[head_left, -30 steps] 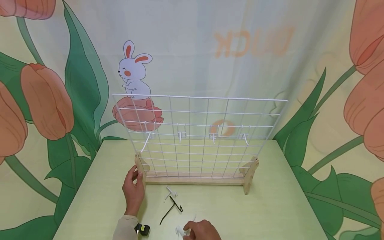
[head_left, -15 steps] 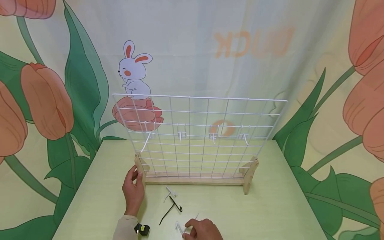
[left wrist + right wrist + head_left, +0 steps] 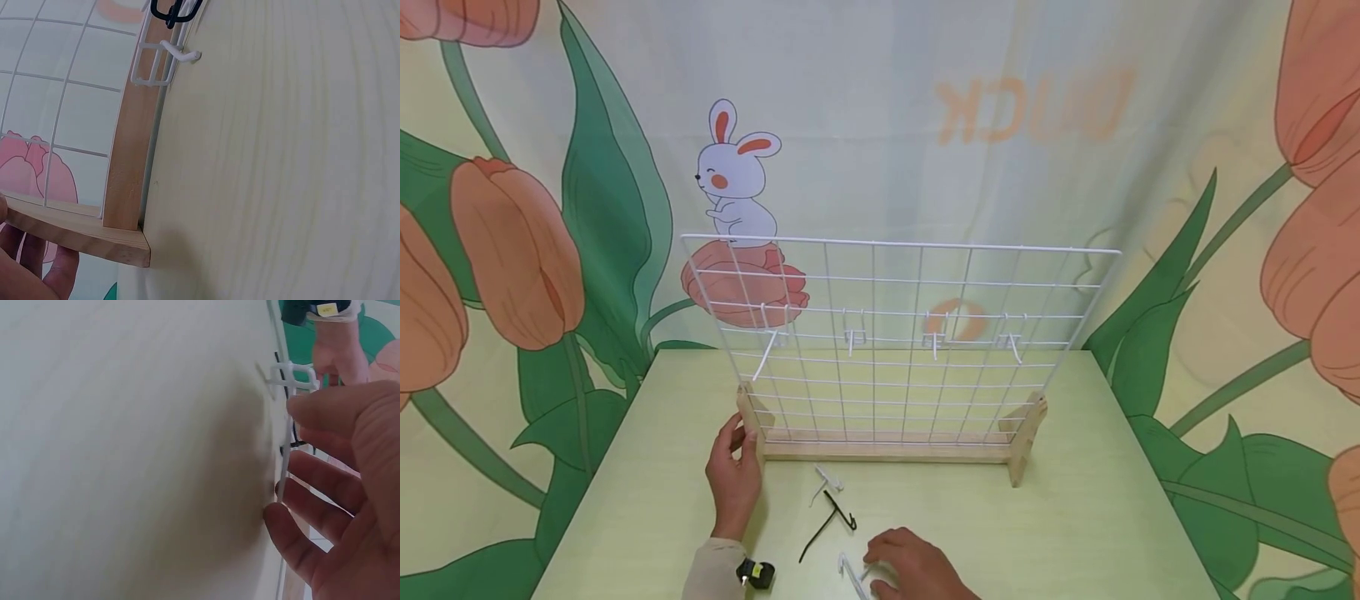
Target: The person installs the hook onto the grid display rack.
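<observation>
A white wire grid panel (image 3: 897, 385) stands upright in a wooden stand (image 3: 887, 452). Several white hooks (image 3: 935, 343) hang along one of its upper rows. My left hand (image 3: 735, 479) grips the stand's left side piece (image 3: 94, 237), fingers behind it, with part of the thumb at the left edge of the left wrist view. Low in the head view, my right hand (image 3: 917, 567) is around the prong of a loose white hook (image 3: 852, 575). Its thumb and forefinger are apart there. In the right wrist view, the loosely bent fingers (image 3: 319, 475) lie beside the hook's rod.
A black hook (image 3: 835, 512) and another white hook (image 3: 825, 481) lie on the pale table (image 3: 1097, 500) before the stand. A black device (image 3: 756, 573) is on the left wrist. Behind hangs a printed curtain (image 3: 880, 108) with flowers and a rabbit.
The right hand's fingers have spread from their closer hold on the loose white hook, and the hand has shifted slightly right. The hook has turned a little. The left hand stays on the stand.
</observation>
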The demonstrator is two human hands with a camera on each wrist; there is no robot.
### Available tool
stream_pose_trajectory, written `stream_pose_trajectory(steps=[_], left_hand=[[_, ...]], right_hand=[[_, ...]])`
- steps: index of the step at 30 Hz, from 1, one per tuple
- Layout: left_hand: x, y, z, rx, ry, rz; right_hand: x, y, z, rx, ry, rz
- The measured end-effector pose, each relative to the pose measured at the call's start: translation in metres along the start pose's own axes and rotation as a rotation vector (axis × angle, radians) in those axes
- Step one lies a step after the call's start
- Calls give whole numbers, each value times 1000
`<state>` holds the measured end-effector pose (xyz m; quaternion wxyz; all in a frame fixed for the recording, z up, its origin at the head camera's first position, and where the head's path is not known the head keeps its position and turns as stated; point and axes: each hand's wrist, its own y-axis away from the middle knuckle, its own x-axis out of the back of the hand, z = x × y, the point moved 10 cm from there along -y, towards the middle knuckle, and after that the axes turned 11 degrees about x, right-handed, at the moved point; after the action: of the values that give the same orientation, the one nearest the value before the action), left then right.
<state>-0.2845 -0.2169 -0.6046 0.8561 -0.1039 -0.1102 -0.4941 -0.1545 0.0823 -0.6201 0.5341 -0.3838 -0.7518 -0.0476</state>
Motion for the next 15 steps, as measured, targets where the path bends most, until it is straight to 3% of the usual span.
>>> stream_pose_trajectory(steps=[6, 15], left_hand=[[0, 1, 0, 4, -4, -2], [1, 0, 3, -6, -4, 7]], right_hand=[[-7, -1, 3, 36, 42, -5], [-8, -6, 7, -66, 122, -157]])
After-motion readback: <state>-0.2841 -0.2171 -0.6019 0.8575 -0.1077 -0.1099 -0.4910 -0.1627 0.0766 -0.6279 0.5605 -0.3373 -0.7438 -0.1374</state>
